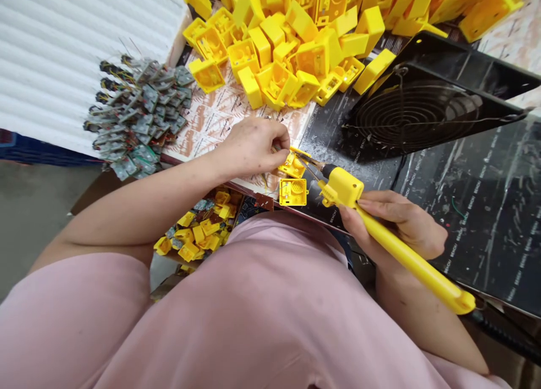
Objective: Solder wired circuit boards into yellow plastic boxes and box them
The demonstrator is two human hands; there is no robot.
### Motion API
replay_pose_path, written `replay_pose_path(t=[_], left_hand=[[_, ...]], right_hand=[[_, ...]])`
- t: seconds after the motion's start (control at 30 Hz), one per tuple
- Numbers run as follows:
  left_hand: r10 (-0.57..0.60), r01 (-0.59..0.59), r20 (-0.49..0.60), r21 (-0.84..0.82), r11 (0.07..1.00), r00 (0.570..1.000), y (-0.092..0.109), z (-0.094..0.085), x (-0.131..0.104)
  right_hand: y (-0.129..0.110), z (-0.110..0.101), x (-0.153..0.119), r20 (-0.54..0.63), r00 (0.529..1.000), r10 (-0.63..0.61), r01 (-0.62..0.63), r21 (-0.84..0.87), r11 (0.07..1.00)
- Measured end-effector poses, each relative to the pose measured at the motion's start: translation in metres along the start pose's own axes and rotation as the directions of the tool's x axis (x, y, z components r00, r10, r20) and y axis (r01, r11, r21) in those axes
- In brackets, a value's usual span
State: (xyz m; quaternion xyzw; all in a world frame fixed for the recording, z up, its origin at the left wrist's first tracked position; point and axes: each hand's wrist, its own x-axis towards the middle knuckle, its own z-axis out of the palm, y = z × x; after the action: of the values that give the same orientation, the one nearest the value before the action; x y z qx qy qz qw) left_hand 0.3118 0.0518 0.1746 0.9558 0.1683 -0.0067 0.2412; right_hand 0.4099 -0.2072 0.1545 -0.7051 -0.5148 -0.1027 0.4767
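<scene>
My right hand [393,222] grips a yellow soldering gun [344,186] by its long handle. Its metal tip points left, into a small open yellow casing [295,164] at the table's front edge. Fingers of my left hand [257,144] are pinched together at that casing's left side; whatever sits between them is too small to make out. Just below lies a second open yellow casing [293,192], with a round speaker grille pattern inside. Beside it a brown circuit board [265,202] hangs at the edge, with thin wires running near it.
Yellow casings [274,84] are heaped at the back of the table. To the left is a pile of circuit boards with wires [143,104] near a white foam sheet [84,51]. A black fan [406,113] stands at the right. Below the edge, a container holds more yellow parts [203,234].
</scene>
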Motion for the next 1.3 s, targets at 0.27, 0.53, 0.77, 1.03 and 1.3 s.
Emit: replay_pose_path(t=[0.27,0.53,0.77,1.03,1.3], left_hand=[[-0.002,0.002,0.003,0.128,0.992,1.000,0.007,0.001,0.002],[0.010,-0.008,-0.024,0.095,0.995,1.000,0.007,0.001,0.003],[0.018,-0.019,0.007,0.137,0.990,1.000,0.008,0.000,0.004],[0.091,-0.094,0.027,0.262,0.960,0.996,0.002,-0.002,0.000],[0.553,-0.596,0.228,0.218,0.773,0.801,0.015,0.014,-0.021]], right_hand=[[-0.006,-0.007,0.024,0.141,0.980,-0.138,0.150,-0.079,0.986],[0.001,-0.020,0.009,-0.010,0.997,-0.074,0.071,-0.190,0.979],[0.003,-0.019,0.000,-0.125,0.991,0.044,-0.060,-0.131,0.990],[0.016,-0.023,-0.009,-0.177,0.984,0.000,-0.012,-0.068,0.998],[0.021,-0.039,-0.021,-0.297,0.954,0.047,-0.093,-0.144,0.985]])
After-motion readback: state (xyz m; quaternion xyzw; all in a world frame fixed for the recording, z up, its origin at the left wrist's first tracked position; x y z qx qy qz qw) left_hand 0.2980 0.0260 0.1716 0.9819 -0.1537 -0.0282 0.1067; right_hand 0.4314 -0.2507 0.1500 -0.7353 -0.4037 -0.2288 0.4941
